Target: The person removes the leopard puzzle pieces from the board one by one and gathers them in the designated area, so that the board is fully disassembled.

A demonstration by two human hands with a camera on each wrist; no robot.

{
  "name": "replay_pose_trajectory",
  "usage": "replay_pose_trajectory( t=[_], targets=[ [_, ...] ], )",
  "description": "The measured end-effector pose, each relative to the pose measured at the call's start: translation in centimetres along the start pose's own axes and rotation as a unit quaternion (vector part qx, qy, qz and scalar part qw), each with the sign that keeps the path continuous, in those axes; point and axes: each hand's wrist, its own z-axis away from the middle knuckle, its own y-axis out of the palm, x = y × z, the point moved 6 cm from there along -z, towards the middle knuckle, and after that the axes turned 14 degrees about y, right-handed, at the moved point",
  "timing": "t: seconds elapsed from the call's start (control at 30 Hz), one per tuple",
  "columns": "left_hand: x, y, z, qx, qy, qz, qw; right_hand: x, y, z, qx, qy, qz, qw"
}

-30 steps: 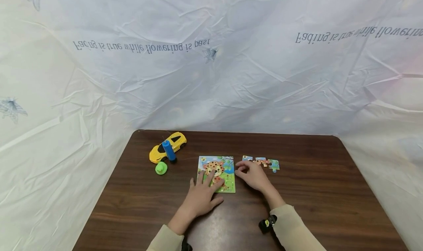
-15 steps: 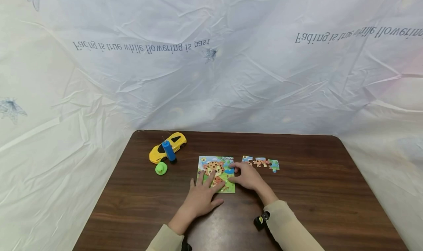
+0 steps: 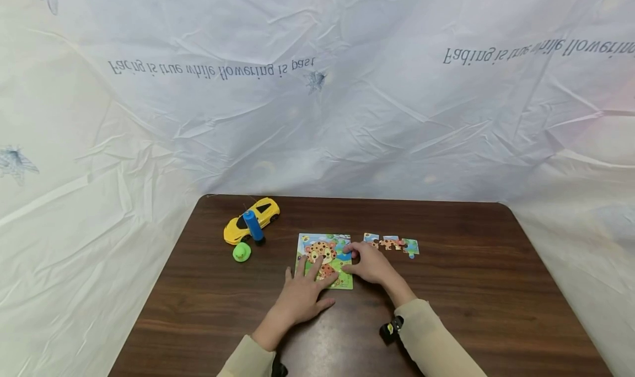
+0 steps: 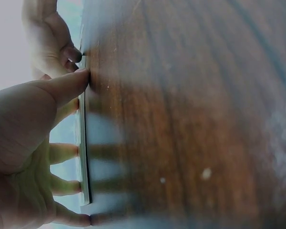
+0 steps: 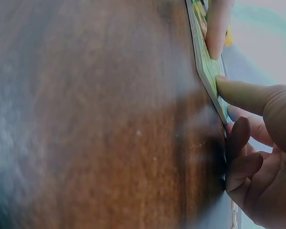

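Observation:
A jigsaw puzzle with a spotted cartoon leopard lies flat mid-table. My left hand rests on its lower left with fingers spread; in the left wrist view the thumb extends past the puzzle's near edge. At the right edge, the bent thumb and index finger of my right hand pinch a puzzle piece against the board, mostly hidden by the fingers. The right wrist view shows that thumb touching the green surface, the other fingers curled beside the board. Several loose puzzle pieces lie just beyond the right hand.
A yellow toy car stands at the back left of the brown table. Before it are a blue cylinder with a dark base and a small green toy. Behind the table hangs a pale printed cloth.
My right hand has moved left from beside the puzzle onto its right edge, thumb and index finger spreading apart, and then stayed there. The left hand has kept its place.

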Motion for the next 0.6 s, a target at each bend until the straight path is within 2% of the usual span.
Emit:
replay_pose_trajectory(
  t=[0.6],
  targets=[
    [0.09, 0.02, -0.05, 0.004, -0.002, 0.003, 1.0000, 0.30, 0.11, 0.59, -0.037, 0.002, -0.029, 0.999]
  ],
)
